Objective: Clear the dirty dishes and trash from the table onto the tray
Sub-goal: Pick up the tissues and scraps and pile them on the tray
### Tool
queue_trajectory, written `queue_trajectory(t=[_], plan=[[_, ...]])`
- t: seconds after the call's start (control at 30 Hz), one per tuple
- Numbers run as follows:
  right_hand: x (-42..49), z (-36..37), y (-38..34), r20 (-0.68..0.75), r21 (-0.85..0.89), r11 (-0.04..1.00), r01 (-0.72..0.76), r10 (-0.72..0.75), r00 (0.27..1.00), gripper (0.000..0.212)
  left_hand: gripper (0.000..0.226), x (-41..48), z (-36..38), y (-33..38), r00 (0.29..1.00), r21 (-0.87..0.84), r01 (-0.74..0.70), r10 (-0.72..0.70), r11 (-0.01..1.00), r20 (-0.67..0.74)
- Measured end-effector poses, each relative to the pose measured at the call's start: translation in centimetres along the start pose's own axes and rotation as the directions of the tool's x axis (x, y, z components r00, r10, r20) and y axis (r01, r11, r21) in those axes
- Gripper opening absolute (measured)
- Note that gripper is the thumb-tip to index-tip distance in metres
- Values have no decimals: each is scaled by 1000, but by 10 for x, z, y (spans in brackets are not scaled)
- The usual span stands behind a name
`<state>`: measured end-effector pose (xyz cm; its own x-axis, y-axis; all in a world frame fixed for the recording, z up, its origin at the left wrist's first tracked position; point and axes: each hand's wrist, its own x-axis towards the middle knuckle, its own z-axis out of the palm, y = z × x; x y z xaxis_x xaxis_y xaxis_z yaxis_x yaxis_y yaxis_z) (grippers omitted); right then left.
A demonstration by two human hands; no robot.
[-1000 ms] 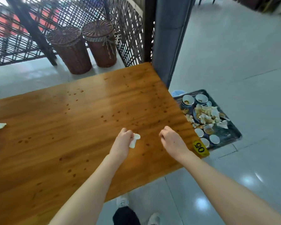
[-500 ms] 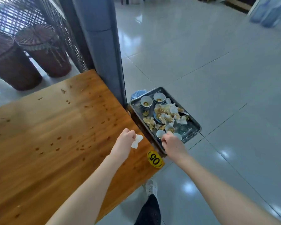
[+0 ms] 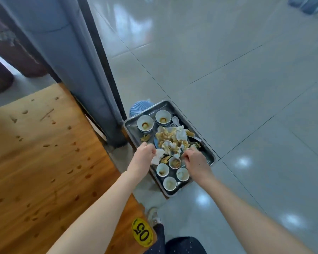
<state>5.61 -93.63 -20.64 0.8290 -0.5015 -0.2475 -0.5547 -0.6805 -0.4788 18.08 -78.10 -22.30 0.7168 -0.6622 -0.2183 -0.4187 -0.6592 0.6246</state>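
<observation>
The metal tray stands low beside the table, right of the table corner. It holds two dirty bowls, several small cups and a plate heaped with crumpled tissues and food scraps. My left hand hovers at the tray's left edge and grips a crumpled white tissue. My right hand is over the tray's middle with curled fingers touching the heap. Whether it pinches anything is hidden.
The wooden table with dried spots fills the left, a yellow "05" label at its corner. A grey pillar rises behind the tray, with a blue ribbed object at its foot. Glossy tiled floor lies to the right.
Both hands moved right, off the table edge and out over the tray. The left still grips the tissue. The view swung right and down toward the tray.
</observation>
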Motion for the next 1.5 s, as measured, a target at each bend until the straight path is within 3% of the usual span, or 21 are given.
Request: queue_trajectory(t=[0.17, 0.33, 0.53, 0.7, 0.83, 0.93, 1.1, 1.23, 1.5], plan=[[42, 3, 26, 48, 1, 1000, -20, 20, 999, 16, 10, 46, 22, 12, 996, -38, 68, -66, 997, 53], [82, 7, 46, 151, -30, 999, -36, 41, 988, 11, 13, 90, 32, 27, 993, -62, 114, -113, 992, 18], [124, 0, 70, 262, -55, 998, 37, -21, 965, 12, 16, 130, 50, 41, 979, -114, 205, -202, 972, 40], [161, -12, 80, 327, -96, 990, 105, -68, 942, 15, 45, 142, 60, 47, 959, -144, 269, -251, 952, 131], [179, -20, 81, 374, -106, 981, 164, -113, 921, 23, 64, 141, 66, 45, 935, 9, 301, -297, 954, 193], [185, -22, 77, 392, -122, 971, 207, -144, 908, 31, 60, 137, 65, 45, 932, 114, 311, -326, 943, 155], [190, -27, 63, 361, -192, 913, 361, -276, 891, 35, 53, 124, 51, 43, 920, 164, 366, -382, 916, 81], [187, -35, 37, 345, -222, 858, 463, -375, 860, 51, 55, 104, 28, 39, 901, 212, 421, -433, 882, 11], [159, -35, -42, 401, -220, 772, 597, -486, 777, 57, 52, 31, -33, 18, 844, 181, 532, -500, 827, -194]])
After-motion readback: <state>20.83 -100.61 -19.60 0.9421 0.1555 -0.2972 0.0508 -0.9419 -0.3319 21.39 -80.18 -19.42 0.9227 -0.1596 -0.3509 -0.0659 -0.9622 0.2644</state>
